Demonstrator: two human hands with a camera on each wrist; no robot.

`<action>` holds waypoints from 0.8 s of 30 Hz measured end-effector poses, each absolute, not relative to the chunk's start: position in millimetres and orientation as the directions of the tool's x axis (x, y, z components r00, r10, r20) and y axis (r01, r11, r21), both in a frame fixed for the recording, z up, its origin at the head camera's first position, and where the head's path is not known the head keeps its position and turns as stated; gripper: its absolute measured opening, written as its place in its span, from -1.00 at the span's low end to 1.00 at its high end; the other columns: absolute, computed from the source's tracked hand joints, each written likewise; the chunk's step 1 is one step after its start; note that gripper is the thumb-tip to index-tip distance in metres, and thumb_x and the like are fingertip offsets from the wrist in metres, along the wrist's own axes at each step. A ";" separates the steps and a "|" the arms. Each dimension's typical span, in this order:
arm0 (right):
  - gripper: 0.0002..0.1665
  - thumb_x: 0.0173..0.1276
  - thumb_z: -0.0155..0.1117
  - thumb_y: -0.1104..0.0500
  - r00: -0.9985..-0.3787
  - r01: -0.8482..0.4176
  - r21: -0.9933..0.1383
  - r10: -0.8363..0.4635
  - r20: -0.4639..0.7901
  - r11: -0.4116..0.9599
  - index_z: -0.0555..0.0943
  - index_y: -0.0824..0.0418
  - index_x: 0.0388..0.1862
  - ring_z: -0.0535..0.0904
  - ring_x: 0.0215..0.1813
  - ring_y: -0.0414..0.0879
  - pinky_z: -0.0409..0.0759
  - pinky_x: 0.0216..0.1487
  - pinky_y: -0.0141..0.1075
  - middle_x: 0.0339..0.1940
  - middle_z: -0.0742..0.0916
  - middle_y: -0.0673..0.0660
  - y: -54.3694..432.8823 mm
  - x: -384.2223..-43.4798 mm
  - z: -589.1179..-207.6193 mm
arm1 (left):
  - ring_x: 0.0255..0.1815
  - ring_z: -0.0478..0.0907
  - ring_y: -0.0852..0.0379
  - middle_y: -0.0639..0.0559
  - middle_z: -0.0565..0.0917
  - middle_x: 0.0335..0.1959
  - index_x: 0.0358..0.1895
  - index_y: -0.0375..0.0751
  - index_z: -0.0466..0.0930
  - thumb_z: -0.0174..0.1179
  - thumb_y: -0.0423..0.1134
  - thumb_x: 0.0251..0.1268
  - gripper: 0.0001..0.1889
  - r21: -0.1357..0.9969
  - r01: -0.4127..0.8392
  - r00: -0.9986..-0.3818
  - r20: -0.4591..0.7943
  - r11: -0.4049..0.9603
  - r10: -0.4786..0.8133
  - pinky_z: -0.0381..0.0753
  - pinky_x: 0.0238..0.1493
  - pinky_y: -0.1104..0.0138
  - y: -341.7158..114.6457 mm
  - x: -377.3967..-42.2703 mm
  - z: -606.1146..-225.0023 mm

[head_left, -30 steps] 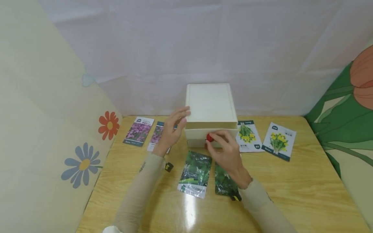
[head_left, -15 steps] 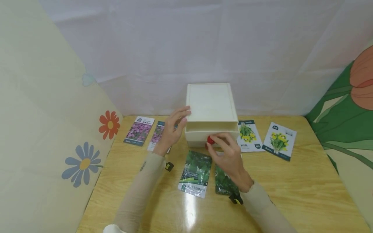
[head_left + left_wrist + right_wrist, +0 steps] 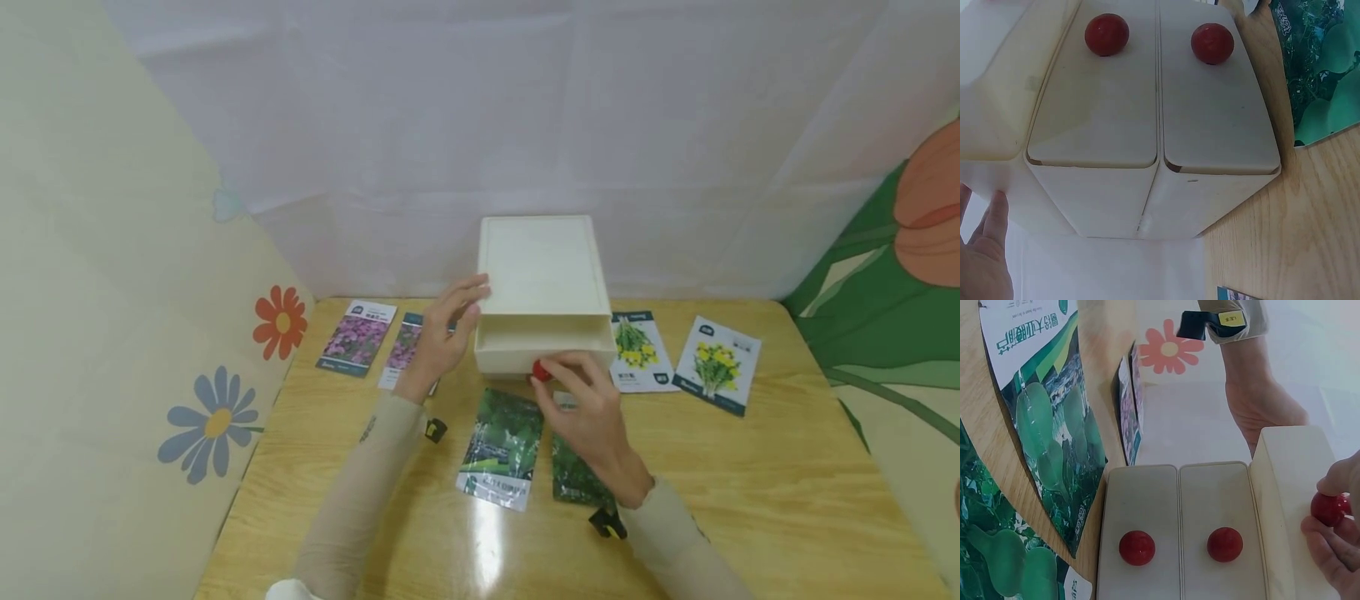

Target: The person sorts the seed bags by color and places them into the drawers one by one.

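Note:
A white drawer cabinet point(image 3: 543, 262) with red ball knobs stands at the back of the table. Its top drawer point(image 3: 502, 362) is pulled partway out, and the part of its inside that shows is bare. My right hand point(image 3: 588, 412) pinches that drawer's red knob point(image 3: 1329, 509) between thumb and fingers. Against the cabinet's left side rests my left hand point(image 3: 444, 342), fingers fairly straight and fingertips at the top edge. In the left wrist view, the two lower drawers point(image 3: 1094, 106) are closed, each with its own knob point(image 3: 1107, 35).
Two green seed packets lie in front, one left point(image 3: 501, 450) and one right point(image 3: 577, 467), partly under my right hand. Purple-flower packets point(image 3: 356, 337) lie left of the cabinet, yellow-flower packets point(image 3: 718, 364) right. A white cloth point(image 3: 420, 125) hangs behind.
The top drawer has slid further out toward me, so its opening looks wider. My right hand has come back slightly with the knob. My left hand has stayed in place.

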State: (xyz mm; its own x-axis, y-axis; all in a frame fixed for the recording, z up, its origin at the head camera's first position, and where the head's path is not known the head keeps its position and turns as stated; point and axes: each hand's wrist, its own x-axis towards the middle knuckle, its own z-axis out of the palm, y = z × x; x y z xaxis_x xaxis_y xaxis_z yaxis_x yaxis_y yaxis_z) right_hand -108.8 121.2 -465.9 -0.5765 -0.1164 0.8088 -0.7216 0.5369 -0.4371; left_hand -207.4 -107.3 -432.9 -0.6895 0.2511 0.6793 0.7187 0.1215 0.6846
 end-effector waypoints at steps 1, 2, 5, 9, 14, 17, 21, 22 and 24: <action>-0.57 0.08 0.60 0.41 -0.573 -0.724 -0.435 -0.116 0.811 0.535 0.79 0.35 0.00 0.76 -0.07 0.10 0.70 0.17 -0.53 -0.02 0.74 0.28 120.9 -108.2 -465.8 | 0.34 0.58 -0.43 -0.53 0.56 0.34 0.16 -0.60 0.60 0.06 -0.64 0.45 -0.70 0.687 0.717 -0.691 0.677 0.119 0.251 0.75 0.26 -0.04 -107.4 -207.4 -432.9; -0.58 0.10 0.60 0.40 -0.570 -0.725 -0.431 -0.117 0.814 0.537 0.80 0.35 0.00 0.76 -0.08 0.10 0.71 0.16 -0.52 -0.02 0.74 0.29 120.7 -107.5 -465.8 | 0.34 0.58 -0.44 -0.53 0.56 0.35 0.16 -0.60 0.60 0.06 -0.63 0.46 -0.70 0.689 0.715 -0.693 0.676 0.118 0.251 0.75 0.26 -0.06 -107.5 -207.2 -432.9; -0.58 0.09 0.59 0.40 -0.559 -0.732 -0.423 -0.117 0.821 0.534 0.80 0.36 -0.01 0.76 -0.10 0.10 0.73 0.12 -0.52 -0.04 0.75 0.28 120.4 -105.7 -465.8 | 0.35 0.57 -0.45 -0.53 0.56 0.35 0.16 -0.60 0.60 0.06 -0.63 0.46 -0.71 0.688 0.716 -0.691 0.677 0.117 0.253 0.75 0.25 -0.08 -107.8 -208.2 -434.2; -0.59 0.09 0.57 0.41 -0.553 -0.738 -0.417 -0.120 0.825 0.531 0.79 0.38 -0.02 0.75 -0.12 0.09 0.73 0.10 -0.52 -0.04 0.75 0.29 120.5 -103.3 -466.7 | 0.36 0.56 -0.45 -0.52 0.57 0.35 0.17 -0.58 0.61 0.06 -0.64 0.46 -0.70 0.679 0.723 -0.685 0.684 0.127 0.251 0.75 0.24 -0.08 -108.6 -216.7 -446.4; -0.59 0.10 0.56 0.40 -0.558 -0.739 -0.425 -0.122 0.821 0.523 0.78 0.39 -0.01 0.76 -0.10 0.13 0.72 0.16 -0.50 -0.02 0.75 0.31 120.6 -99.1 -467.3 | 0.38 0.58 -0.37 -0.42 0.58 0.39 0.20 -0.50 0.63 0.08 -0.63 0.46 -0.67 0.670 0.730 -0.680 0.689 0.136 0.251 0.76 0.26 0.02 -111.1 -228.3 -462.1; -0.62 0.15 0.53 0.37 -0.557 -0.741 -0.421 -0.128 0.821 0.523 0.78 0.40 -0.01 0.77 -0.08 0.15 0.72 0.18 -0.48 -0.01 0.75 0.32 120.5 -96.5 -467.7 | 0.38 0.60 -0.30 -0.35 0.59 0.40 0.22 -0.45 0.65 0.10 -0.62 0.48 -0.66 0.667 0.736 -0.672 0.697 0.116 0.251 0.76 0.27 0.09 -112.7 -230.4 -465.2; -0.67 0.24 0.48 0.33 -0.543 -0.749 -0.405 -0.134 0.829 0.524 0.78 0.40 -0.01 0.78 -0.07 0.16 0.75 0.16 -0.44 0.00 0.75 0.32 120.3 -94.3 -468.4 | 0.39 0.61 -0.22 -0.29 0.60 0.41 0.24 -0.40 0.65 0.09 -0.44 0.61 -0.71 0.660 0.745 -0.660 0.706 0.098 0.256 0.75 0.29 0.15 -114.2 -231.1 -466.9; -0.68 0.26 0.47 0.32 -0.543 -0.748 -0.404 -0.134 0.829 0.527 0.78 0.40 -0.01 0.78 -0.06 0.16 0.75 0.16 -0.43 0.00 0.75 0.32 120.4 -93.9 -468.5 | 0.40 0.61 -0.21 -0.28 0.60 0.41 0.25 -0.39 0.65 0.09 -0.39 0.64 -0.71 0.657 0.747 -0.657 0.709 0.099 0.257 0.75 0.29 0.15 -114.3 -231.5 -467.3; -0.68 0.28 0.46 0.30 -0.544 -0.745 -0.404 -0.132 0.829 0.530 0.78 0.40 0.00 0.78 -0.06 0.16 0.75 0.16 -0.43 0.00 0.75 0.32 120.7 -93.0 -468.6 | 0.40 0.60 -0.19 -0.26 0.60 0.42 0.25 -0.38 0.65 0.08 -0.33 0.67 -0.70 0.655 0.749 -0.655 0.710 0.099 0.259 0.75 0.30 0.15 -114.2 -231.9 -467.3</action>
State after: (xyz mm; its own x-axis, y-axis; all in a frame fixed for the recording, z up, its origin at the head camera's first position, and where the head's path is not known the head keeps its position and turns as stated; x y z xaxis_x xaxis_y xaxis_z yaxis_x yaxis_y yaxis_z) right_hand -93.0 120.7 -468.6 -0.5438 -0.1324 0.8287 -0.7455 0.5297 -0.4045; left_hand -231.9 -114.2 -467.3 -0.6546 0.2594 0.7100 0.7494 0.0994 0.6546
